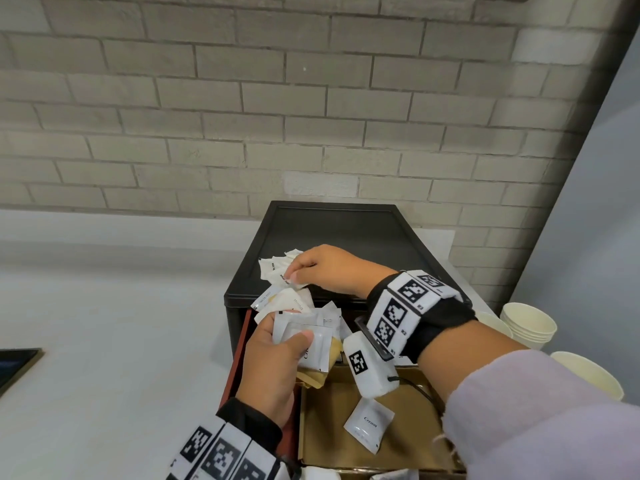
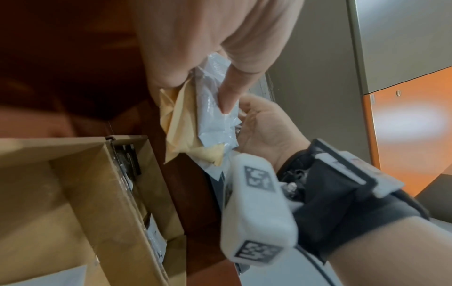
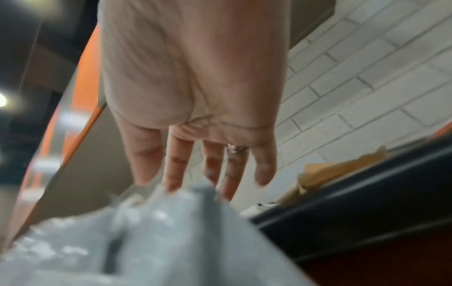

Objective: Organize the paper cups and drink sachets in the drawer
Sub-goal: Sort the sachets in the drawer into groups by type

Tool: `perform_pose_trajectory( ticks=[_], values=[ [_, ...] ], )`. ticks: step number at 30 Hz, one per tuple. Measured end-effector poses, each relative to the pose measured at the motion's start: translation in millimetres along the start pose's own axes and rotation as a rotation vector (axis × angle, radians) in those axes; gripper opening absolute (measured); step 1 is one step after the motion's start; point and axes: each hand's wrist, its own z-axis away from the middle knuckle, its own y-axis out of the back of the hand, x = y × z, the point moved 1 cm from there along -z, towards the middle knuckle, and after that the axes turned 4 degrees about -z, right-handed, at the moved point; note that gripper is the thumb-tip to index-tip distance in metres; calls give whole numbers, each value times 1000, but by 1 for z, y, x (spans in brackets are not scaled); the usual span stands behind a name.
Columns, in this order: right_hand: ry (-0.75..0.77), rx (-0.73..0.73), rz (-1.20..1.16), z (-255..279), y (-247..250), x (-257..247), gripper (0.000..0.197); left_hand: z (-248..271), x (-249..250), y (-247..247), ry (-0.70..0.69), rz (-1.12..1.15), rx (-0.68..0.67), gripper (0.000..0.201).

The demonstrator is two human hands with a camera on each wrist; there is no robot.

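The left hand [image 1: 273,365] covers most of its sachet bundle [image 1: 308,332], so no count is possible; the paper cups [image 1: 528,323] are cut off by the sleeve [image 1: 540,420] (rims only); the right wrist view is blurred, its grey foreground [image 3: 156,238] unidentifiable.

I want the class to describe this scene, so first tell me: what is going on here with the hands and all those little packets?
A person is sorting drink sachets over an open drawer. The left hand grips a bunch of white and tan sachets. The right hand pinches more white sachets on top of the black drawer unit. One "Cream" sachet lies loose in a cardboard compartment. Paper cups wait stacked to the right, outside the drawer.
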Motion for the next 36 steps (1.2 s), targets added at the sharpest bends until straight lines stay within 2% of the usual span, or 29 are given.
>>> perform_pose_trajectory(
  ticks=[2,5,10,14,17,20,22,25,30,32,34,36],
  values=[
    [41,-41,-21,12,0,-9,16,1,0,-1,5,-10,-8,35],
    [81,-27,46,18,-2,-12,16,2,0,-2,0,-6,-9,36],
    [88,-48,145,20,-3,-16,5,4,0,-3,-4,-25,-22,34],
    [85,-19,102,20,3,-17,17,3,1,-2,-3,-31,-22,32],
    [86,-42,85,23,3,-17,5,3,0,-2,-9,-29,-25,34],
    [107,-74,181,21,-1,-17,8,4,-1,-3,-27,-48,-21,34],
    [119,-39,153,19,-1,-17,11,3,-1,-3,-24,-39,-27,34],
    [87,60,-9,16,2,-18,23,2,0,-1,-14,-16,-26,33],
    [-27,433,-293,7,12,-15,19,0,-2,0,-9,4,-11,33],
    [-104,521,-420,4,15,-10,14,-1,-3,0,4,10,-7,34],
    [-191,514,-493,1,14,-2,14,-2,-3,0,12,17,3,35],
    [-258,428,-425,1,12,4,18,-3,-2,1,3,14,13,36]
  ],
)
